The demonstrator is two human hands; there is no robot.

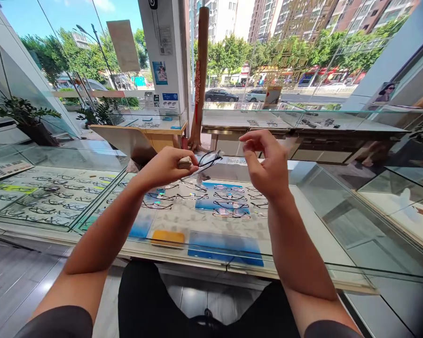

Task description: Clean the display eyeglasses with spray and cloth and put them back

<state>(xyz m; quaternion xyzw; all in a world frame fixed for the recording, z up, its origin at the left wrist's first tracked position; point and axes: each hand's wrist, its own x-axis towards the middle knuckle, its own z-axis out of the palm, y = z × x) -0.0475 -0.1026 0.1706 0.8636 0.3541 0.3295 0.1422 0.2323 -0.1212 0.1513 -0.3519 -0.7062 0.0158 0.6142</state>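
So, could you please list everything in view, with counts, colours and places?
Held eyeglasses: one pair, dark-framed, centre
Glass display cases: several, clear, throughout
Displayed eyeglasses: many, mostly dark, inside cases
Blue panels: at least three, blue, centre case
Orange panel: one, orange, centre case's front
Potted plant: at least one, green, far left
Wooden post: one, brown, back centre
Cars: at least two, dark and pale, outside
Trees: several, green, outside
Buildings: several, pale and pinkish, outside
Legs: two, black-clad, bottom
Left hand: one, gripping the held eyeglasses, centre
Right hand: one, raised, empty, right
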